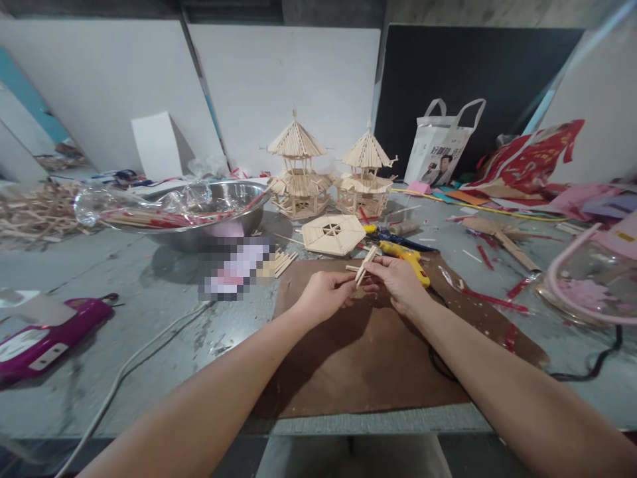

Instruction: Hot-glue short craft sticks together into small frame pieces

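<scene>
Over a brown mat (343,358), my left hand (323,297) and my right hand (398,282) meet around a few short wooden sticks (367,263). Both hands are closed on these sticks, one of which crosses the others; whether they are joined I cannot tell. Just beyond lies a flat hexagonal stick panel (318,238) with a spoked opening in its middle. A yellow glue gun (405,255) rests right behind my right hand. Loose sticks (284,264) lie to the left of the mat.
Two stick-built pavilions (298,182) stand at the back. A steel bowl (199,229) holds wrapped sticks. A purple power strip (70,335) sits at left, with a grey cable (129,365) crossing the table. On the right are red scraps (497,302) and a pink-handled clear container (592,279).
</scene>
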The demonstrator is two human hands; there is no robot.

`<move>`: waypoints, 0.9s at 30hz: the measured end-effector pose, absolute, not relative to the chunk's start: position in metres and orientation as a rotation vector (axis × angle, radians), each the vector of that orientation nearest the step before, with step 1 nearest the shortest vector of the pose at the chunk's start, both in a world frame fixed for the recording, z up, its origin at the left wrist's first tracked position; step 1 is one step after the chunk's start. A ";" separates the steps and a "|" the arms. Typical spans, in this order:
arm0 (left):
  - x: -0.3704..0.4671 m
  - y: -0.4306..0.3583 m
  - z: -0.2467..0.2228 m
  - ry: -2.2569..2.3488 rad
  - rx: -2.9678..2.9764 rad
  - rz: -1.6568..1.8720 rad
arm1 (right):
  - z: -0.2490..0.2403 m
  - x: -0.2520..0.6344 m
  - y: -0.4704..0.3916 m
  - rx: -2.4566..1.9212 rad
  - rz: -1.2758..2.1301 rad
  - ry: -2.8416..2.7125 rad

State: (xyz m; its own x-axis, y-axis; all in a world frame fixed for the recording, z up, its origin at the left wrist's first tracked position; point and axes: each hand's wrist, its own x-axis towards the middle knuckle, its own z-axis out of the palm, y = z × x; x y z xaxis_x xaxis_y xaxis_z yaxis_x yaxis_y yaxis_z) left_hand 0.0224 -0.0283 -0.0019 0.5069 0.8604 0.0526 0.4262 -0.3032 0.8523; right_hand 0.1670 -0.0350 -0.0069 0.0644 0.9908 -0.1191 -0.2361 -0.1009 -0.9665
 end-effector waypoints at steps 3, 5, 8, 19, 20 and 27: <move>0.024 -0.027 0.000 1.043 1.691 0.619 | -0.006 0.167 -0.036 -1.151 1.322 -0.940; 0.024 -0.026 0.001 1.053 1.618 0.608 | -0.007 0.167 -0.036 -1.159 1.307 -0.972; 0.023 -0.023 -0.002 1.078 1.668 0.608 | -0.009 0.167 -0.036 -1.169 1.250 -1.038; 0.016 -0.021 0.000 1.168 2.232 0.578 | -0.011 0.163 -0.039 -1.047 1.288 -1.132; 0.016 -0.021 0.001 1.158 2.263 0.579 | -0.009 0.163 -0.040 -1.037 1.275 -1.155; 0.015 -0.019 -0.001 1.136 2.430 0.525 | -0.006 0.161 -0.043 -1.054 1.257 -1.259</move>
